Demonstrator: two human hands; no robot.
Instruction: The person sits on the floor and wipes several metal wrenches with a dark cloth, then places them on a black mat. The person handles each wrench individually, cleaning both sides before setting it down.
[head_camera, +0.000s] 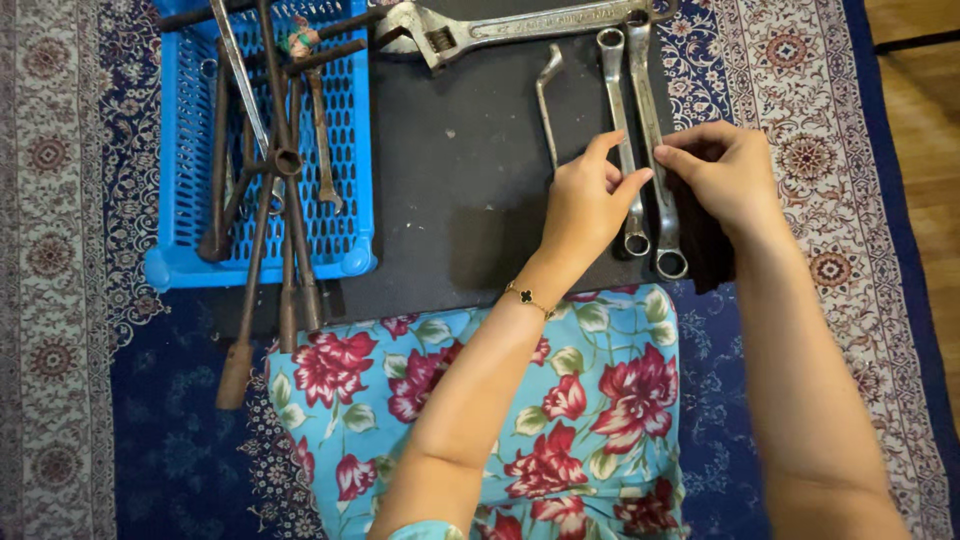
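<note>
While both hands are working over the dark mat (450, 180), the left hand (585, 200) is pinching the shaft of a ring spanner (622, 130) between thumb and forefinger, fingers narrow, other fingers curled under. That grip is looking like it's for nudging or aligning, not lifting: the spanner is lying flat on the mat. The right hand (725, 170) is sitting just beside it, fingers curled and close together, fingertips touching the second ring spanner (650, 140) that's lying parallel and nearly touching the first. A dark cloth-like piece (705, 255) is showing below that hand; can't tell if the hand is gripping it.

Both spanners are lying side by side, ring ends toward the person, so they're being laid out in a row. A bent offset wrench (545, 100) is lying left of them, well apart, and a big adjustable wrench (500, 30) is lying across the mat's top edge.

Left of the mat, a blue plastic basket (190, 260) is holding rusty socket wrenches (270, 200), long ones sticking out over its near rim onto the patterned rug (60, 300).
</note>
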